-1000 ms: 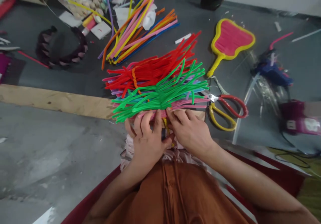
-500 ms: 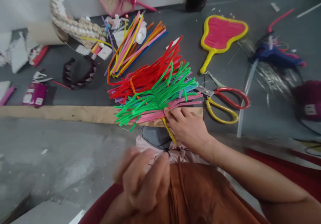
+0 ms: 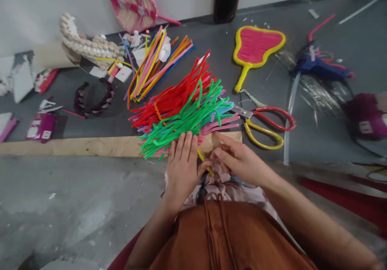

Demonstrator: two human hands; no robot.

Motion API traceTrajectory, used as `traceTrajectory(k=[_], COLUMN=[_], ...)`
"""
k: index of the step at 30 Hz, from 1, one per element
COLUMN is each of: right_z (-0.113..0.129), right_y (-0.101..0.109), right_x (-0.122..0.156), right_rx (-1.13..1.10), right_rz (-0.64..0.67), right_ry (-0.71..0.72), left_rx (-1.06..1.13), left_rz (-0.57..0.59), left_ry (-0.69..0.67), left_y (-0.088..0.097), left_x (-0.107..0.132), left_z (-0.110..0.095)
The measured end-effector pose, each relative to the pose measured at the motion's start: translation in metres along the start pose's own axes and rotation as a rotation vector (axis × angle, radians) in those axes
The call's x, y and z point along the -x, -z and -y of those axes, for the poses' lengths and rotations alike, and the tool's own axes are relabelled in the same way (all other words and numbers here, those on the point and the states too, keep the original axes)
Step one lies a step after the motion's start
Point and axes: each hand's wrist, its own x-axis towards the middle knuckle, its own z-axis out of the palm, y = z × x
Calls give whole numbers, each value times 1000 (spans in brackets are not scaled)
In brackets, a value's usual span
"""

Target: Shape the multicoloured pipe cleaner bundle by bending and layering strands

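A heap of pipe cleaners lies at the table's near edge, with a green bunch [image 3: 193, 118] on top, a red bunch [image 3: 173, 100] behind it and pink ones [image 3: 222, 124] beneath. My left hand [image 3: 183, 163] rests flat on the near side of the green and pink pipe cleaners, its fingers stretched out. To its right, my right hand [image 3: 238, 157] is open at the table edge, index finger extended and the others loosely bent, nothing visible in it. Between the hands a twisted yellow stem [image 3: 200, 155] sticks out from under the heap over the edge.
Scissors [image 3: 252, 114] with red and yellow handles lie right of the heap, a pink fan-shaped piece with yellow edging [image 3: 256, 46] behind. Further right is a blue glue gun [image 3: 320, 66]. Loose coloured pipe cleaners [image 3: 157, 68] and a dark headband [image 3: 93, 100] lie left.
My left hand has come up from in front of my body onto the pipe cleaners. My right hand has let go of the heap and drawn back to the right.
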Motion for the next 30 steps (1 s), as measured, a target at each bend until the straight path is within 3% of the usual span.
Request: traceTrajectory(k=[3, 7, 23, 30], right_z=[-1, -5, 6, 12], right_y=[-3, -11, -11, -7], right_x=[-4, -9, -20, -26], right_rx=[-408, -556, -259, -221], right_rz=[35, 46, 52, 36], right_ry=[-109, -71, -51, -109], left_rx=[16, 54, 103, 129], left_rz=[12, 36, 35, 21], left_ry=[18, 49, 81, 83], left_y=[2, 3, 5, 7], left_x=[-2, -3, -6, -7], left_z=[-2, -3, -6, -6])
